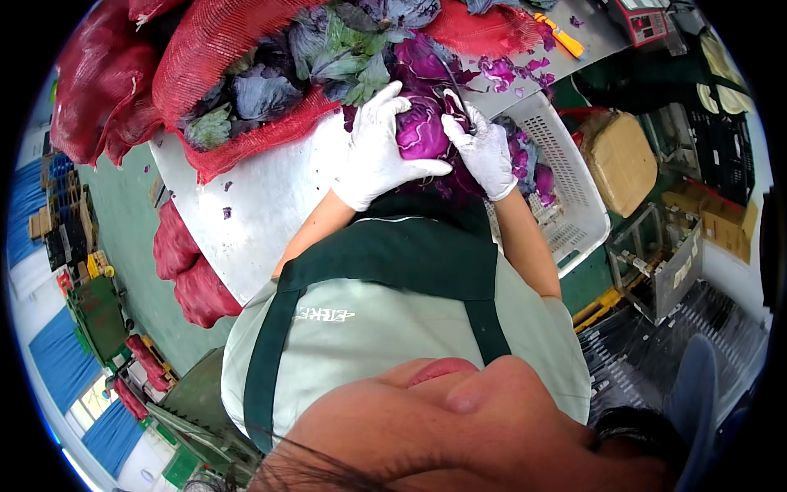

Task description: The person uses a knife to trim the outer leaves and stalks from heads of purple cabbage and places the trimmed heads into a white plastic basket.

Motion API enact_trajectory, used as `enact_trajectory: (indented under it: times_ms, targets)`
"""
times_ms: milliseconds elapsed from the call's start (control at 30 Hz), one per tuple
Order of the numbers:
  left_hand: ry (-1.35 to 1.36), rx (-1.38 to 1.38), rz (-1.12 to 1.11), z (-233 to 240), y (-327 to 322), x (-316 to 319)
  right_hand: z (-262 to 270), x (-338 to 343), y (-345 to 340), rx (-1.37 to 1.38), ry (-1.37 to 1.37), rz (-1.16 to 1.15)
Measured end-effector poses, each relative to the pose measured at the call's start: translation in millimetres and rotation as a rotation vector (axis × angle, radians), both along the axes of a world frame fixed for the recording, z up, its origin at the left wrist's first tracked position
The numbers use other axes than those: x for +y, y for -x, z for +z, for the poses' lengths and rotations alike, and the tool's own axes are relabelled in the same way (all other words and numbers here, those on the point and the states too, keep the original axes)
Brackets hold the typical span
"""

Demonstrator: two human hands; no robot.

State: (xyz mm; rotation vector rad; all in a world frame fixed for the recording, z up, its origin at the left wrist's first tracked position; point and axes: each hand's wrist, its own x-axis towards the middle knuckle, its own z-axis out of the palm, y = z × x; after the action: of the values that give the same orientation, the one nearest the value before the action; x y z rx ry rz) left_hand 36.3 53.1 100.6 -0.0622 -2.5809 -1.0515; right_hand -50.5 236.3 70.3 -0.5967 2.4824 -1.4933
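A trimmed red cabbage head (pixel 423 127), glossy purple with pale veins, sits between my two hands in front of my apron. My left hand (pixel 378 144), in a white glove, cups its left side with the thumb along the lower edge. Also gloved in white, my right hand (pixel 482 147) closes around a thin dark tool (pixel 456 86), perhaps a knife, which slants up past the cabbage. A purple leaf (pixel 454 106) lies at the fingertips of that hand. Untrimmed cabbages with blue-green outer leaves (pixel 344 49) are heaped just beyond.
An opened red mesh sack (pixel 215 55) spills cabbages onto the metal table (pixel 264 203). At the right stands a white perforated basket (pixel 572 166) with purple leaves inside. An orange-handled tool (pixel 561 37) and a red weighing scale (pixel 642 21) lie farther back. Filled sacks (pixel 197 277) rest left.
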Motion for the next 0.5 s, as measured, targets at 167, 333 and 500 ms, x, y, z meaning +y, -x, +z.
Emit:
enact_trajectory:
  times_ms: [167,333,500]
  targets:
    - [0.083,0.082,0.045,-14.1,0.3,6.0,-5.9,-5.0,-2.3,0.179,-0.155,-0.096]
    - [0.090,0.132,0.125,-19.6,-0.2,12.7,-20.1,-9.2,10.7,0.233,-0.393,-0.177]
    - [-0.131,0.148,0.134,-15.6,-42.7,-6.1,-88.6,14.2,24.2,0.126,-0.490,-0.266]
